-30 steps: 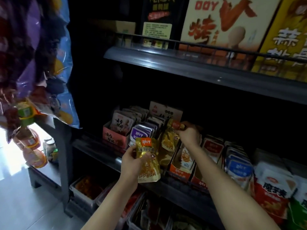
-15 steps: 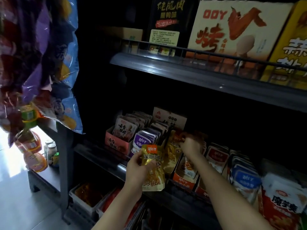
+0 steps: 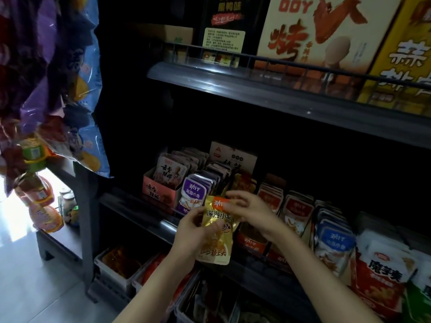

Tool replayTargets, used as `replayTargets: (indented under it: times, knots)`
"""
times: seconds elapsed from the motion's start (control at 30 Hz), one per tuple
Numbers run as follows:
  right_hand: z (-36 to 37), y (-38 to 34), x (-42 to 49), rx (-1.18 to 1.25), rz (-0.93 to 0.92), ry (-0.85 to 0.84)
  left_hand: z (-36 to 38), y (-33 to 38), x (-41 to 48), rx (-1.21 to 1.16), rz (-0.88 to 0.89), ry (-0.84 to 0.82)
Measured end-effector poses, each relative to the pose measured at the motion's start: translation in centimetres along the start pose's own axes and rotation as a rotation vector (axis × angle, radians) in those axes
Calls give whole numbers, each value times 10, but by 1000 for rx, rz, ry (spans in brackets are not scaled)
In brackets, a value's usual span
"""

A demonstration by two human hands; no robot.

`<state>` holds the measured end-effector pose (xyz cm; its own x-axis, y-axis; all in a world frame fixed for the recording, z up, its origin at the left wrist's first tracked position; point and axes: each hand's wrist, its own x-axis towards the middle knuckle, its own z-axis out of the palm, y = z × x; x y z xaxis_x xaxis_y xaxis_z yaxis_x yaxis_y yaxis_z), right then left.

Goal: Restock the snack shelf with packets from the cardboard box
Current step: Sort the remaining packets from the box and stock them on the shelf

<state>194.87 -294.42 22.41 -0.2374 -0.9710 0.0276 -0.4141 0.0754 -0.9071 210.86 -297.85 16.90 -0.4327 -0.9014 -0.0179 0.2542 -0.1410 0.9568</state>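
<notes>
Right hand (image 3: pixel 253 214), back from the shelf row (image 3: pixel 243 183), pinches the gold foil packet (image 3: pixel 218 231) left hand (image 3: pixel 192 231) grips; mid-shelving; next, likely: slot it upright.

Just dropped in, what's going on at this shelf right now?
A person is restocking the middle shelf. The left hand holds a gold packet by its side, in front of the shelf edge, and the right hand pinches the packet's top. It is not yet in a row; the purple packets stand just behind.
</notes>
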Motion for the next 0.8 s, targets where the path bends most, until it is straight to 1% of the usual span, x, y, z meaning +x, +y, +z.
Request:
replayTargets:
  times: [0.03, 0.23, 0.33, 0.4, 0.5, 0.57, 0.67, 0.8]
  knots:
    - [0, -2, -5, 5, 20, -40, 0, 0, -1, 13, -2, -4]
    - [-7, -14, -19, 43, 75, -42, 3, 2, -8, 105, 35, -28]
    - [-13, -19, -24, 41, 67, 13, 4, 2, -9, 139, 89, -28]
    - [-23, -21, -22, 65, 28, 166, 2, -1, -6, 198, 132, 44]
    - [-39, -21, -10, 141, -96, 467, -3, -14, 0, 517, 209, 245]
    - [-43, -17, 2, 155, -149, 576, -4, -24, 6, 636, 246, 369]
    - [-40, -6, 23, -3, -161, 611, 4, -33, 14, 666, 253, 478]
    - [-34, 4, 40, -220, -130, 560, 18, -37, 23, 701, 217, 536]
